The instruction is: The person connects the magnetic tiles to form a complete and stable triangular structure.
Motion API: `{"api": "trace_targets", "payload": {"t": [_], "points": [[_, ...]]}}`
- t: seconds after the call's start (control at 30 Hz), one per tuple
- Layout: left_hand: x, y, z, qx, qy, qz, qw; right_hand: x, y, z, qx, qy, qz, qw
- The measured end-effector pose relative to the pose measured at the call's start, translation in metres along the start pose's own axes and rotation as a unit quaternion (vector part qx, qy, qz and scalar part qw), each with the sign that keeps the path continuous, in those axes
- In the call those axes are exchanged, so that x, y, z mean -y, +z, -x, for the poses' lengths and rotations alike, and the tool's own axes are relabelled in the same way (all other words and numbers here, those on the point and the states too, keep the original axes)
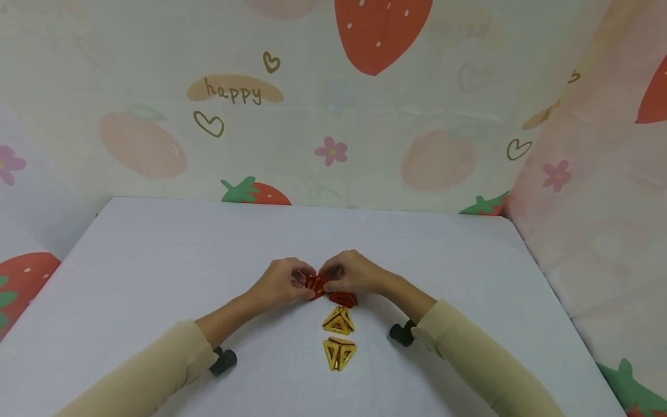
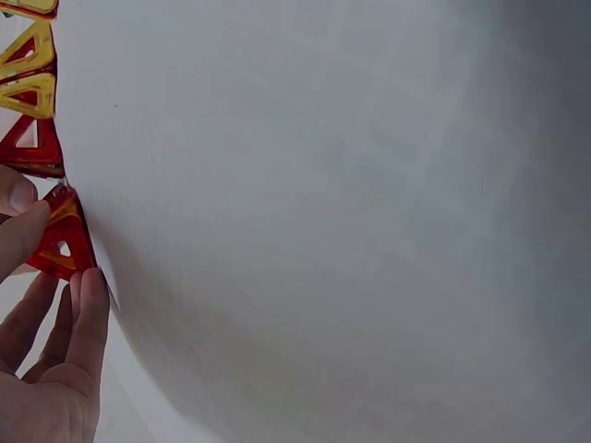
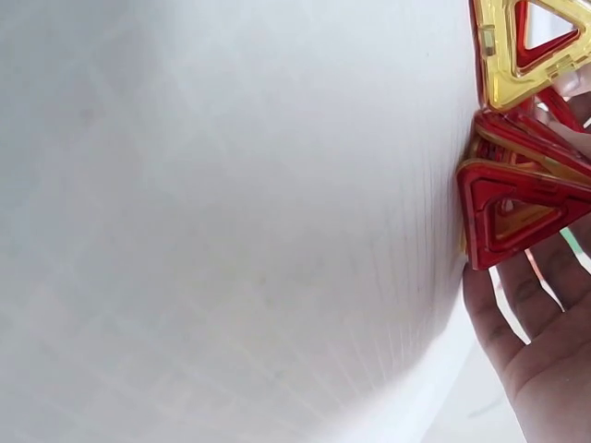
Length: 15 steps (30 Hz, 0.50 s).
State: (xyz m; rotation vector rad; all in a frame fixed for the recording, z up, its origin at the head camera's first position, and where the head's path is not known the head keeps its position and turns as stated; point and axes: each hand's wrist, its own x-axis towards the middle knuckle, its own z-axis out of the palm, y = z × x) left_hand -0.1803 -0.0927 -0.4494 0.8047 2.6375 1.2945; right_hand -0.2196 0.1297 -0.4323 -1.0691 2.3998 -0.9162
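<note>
Both hands meet around a small pyramid of red triangular magnetic tiles (image 1: 315, 285) near the middle of the table. My left hand (image 1: 285, 282) pinches its left side. In the left wrist view, the left fingertips (image 2: 90, 286) sit along the tiles' far edge. My right hand (image 1: 355, 272) grips the right side with curled fingers. Just below the right hand stands a second red tile piece (image 1: 343, 299), partly overlapped by it. Closer to me, two yellow tile pyramids, one behind (image 1: 339, 322) and one in front (image 1: 339, 353), continue the row.
A white table (image 1: 208, 243) lies under everything. Patterned cloth (image 1: 333, 104) with strawberries, hearts and flowers hangs behind and at the sides. Dark cylindrical devices show at the left wrist (image 1: 224, 362) and the right wrist (image 1: 402, 334).
</note>
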Motion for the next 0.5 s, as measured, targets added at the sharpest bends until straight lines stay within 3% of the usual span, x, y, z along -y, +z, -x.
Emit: {"api": "trace_targets", "payload": {"t": [0.33, 0.5], "points": [[-0.001, -0.003, 0.003, 0.008, 0.002, -0.01, 0.9999, 0.002, -0.002, 0.002, 0.004, -0.005, 0.004, 1.0], [-0.001, -0.013, 0.001, 0.011, 0.004, -0.022, 0.9997, -0.003, -0.019, 0.008, -0.03, 0.011, 0.024, 0.9992]]}}
